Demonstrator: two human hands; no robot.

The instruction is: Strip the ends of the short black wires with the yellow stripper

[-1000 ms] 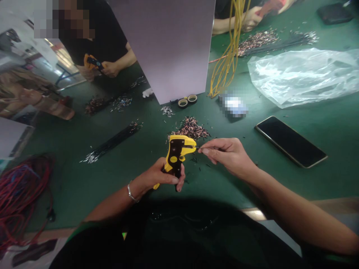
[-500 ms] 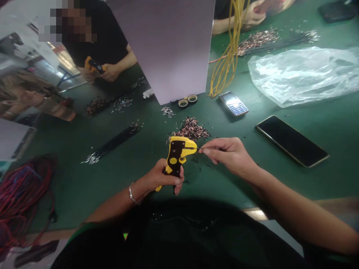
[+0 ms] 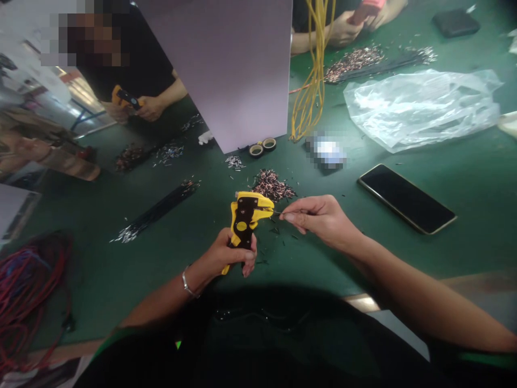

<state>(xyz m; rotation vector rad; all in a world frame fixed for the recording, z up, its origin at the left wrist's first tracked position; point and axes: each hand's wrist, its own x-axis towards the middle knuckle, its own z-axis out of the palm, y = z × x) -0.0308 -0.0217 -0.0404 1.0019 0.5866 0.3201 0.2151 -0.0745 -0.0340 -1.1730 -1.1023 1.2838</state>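
Note:
My left hand point(image 3: 238, 253) is wrapped round the handles of a yellow and black wire stripper point(image 3: 244, 218), held upright with its jaws toward the right. Between thumb and forefinger my right hand point(image 3: 313, 214) pinches a thin dark wire point(image 3: 278, 212), whose far end is at the stripper's jaws. Just behind the tool lies a heap of short copper-ended wire pieces point(image 3: 272, 185). Small dark scraps point(image 3: 274, 230) are scattered on the green table point(image 3: 323, 275) below the wire.
A bundle of black wires point(image 3: 157, 213) lies left, with red cables point(image 3: 32, 291) beyond it. On the right are a smartphone point(image 3: 407, 198) and a plastic bag point(image 3: 424, 108). Tape rolls point(image 3: 256, 151) sit by an upright panel point(image 3: 238, 81). Co-workers' hands point(image 3: 149, 108) work across the table.
The stripper's jaws have parted slightly, and a little more of the wire shows between them and my right fingers. The whole view has shifted, so the scene sits slightly further left.

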